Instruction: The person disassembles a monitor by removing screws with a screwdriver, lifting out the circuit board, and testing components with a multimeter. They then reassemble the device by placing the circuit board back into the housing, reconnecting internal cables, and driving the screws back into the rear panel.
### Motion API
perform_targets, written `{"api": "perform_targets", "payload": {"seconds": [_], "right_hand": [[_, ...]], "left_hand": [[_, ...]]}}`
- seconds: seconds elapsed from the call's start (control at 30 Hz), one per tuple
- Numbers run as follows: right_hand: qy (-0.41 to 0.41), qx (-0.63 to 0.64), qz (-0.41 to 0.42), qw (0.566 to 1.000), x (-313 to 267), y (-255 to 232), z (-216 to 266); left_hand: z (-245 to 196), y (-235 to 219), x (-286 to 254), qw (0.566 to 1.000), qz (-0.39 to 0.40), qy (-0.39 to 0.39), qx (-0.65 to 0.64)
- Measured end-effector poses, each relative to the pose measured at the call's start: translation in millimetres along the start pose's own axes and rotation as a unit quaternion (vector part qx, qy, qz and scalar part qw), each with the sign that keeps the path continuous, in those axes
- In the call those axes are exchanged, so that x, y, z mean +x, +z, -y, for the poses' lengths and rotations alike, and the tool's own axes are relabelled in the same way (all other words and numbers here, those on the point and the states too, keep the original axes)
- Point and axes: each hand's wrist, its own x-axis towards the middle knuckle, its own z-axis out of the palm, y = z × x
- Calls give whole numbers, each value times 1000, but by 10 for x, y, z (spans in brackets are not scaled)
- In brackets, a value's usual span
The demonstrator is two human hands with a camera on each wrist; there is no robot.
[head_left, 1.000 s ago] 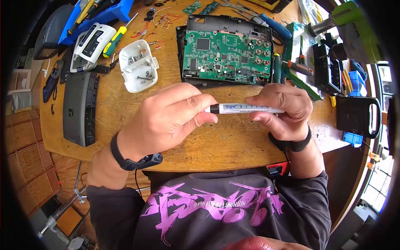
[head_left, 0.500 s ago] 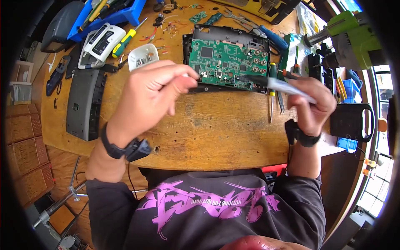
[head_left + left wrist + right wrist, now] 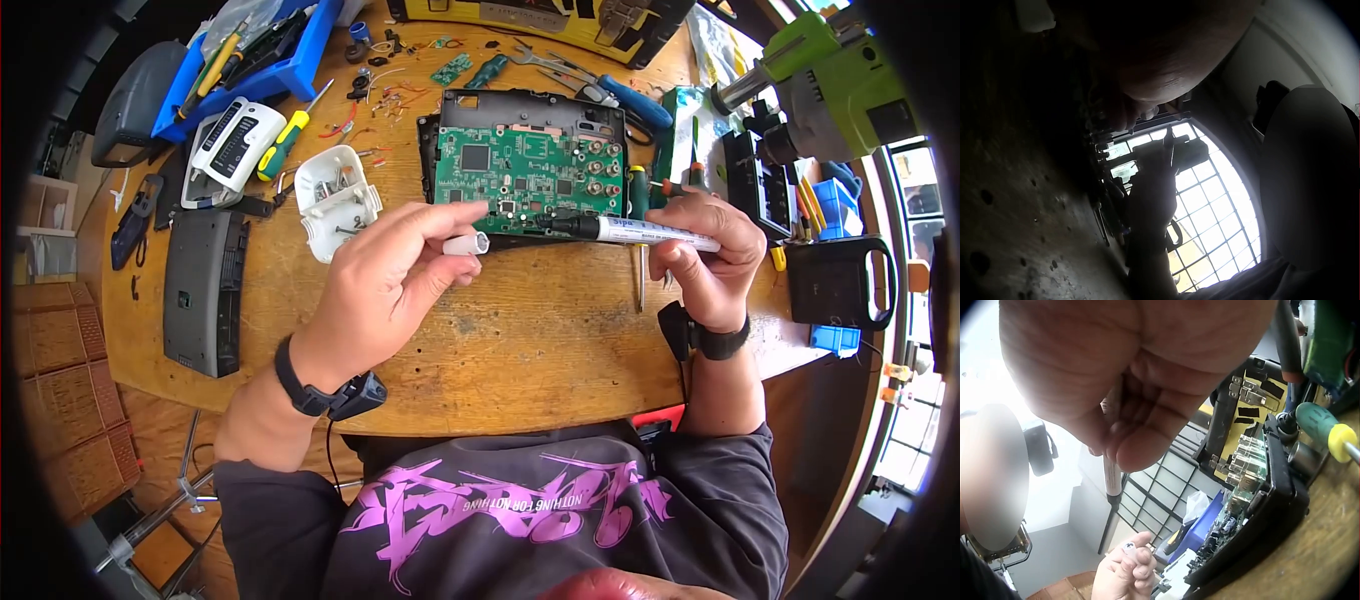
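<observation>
In the head view my left hand point(image 3: 375, 290) pinches a white marker cap point(image 3: 466, 244) between thumb and fingers, its open end facing right. My right hand point(image 3: 712, 258) grips a white-barrelled marker point(image 3: 655, 233) with blue lettering, its black uncapped end pointing left toward the cap. A gap separates cap and marker. Behind that gap lies a green circuit board point(image 3: 530, 165) in a black casing, which the black end overlaps in this view. From the right wrist, the marker point(image 3: 1112, 478) sticks out below my fingers, with the left hand point(image 3: 1124, 575) beyond. The left wrist view is very dark.
Left of the hands are a white open box point(image 3: 335, 205) of screws, a grey plastic housing point(image 3: 205, 290) and a yellow-green screwdriver point(image 3: 283, 146). A blue bin point(image 3: 262, 75) and loose wire scraps lie farther back. A green drill point(image 3: 840, 80) and black case point(image 3: 838, 283) stand at right.
A second ago both hands held the capped marker together. The cap came off in my left hand and the hands moved apart; now they are nearer each other, the marker turned almost level.
</observation>
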Motion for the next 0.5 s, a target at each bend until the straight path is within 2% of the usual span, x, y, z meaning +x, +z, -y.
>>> {"api": "perform_targets", "payload": {"seconds": [0.07,0.13,0.2,0.33,0.5], "right_hand": [[-19,-34,17,999,10,-13,-16],[-24,-53,26,998,-3,16,-7],[23,-5,31,999,-30,68,29],[-17,-18,62,998,-10,79,11],[-13,-14,62,998,-9,115,58]], "left_hand": [[84,39,-42,997,-19,6,-70],[72,32,-59,998,-12,5,-69],[59,26,-53,997,-6,6,-71],[55,7,-32,999,3,35,-26],[51,24,-20,999,4,38,-10]]}}
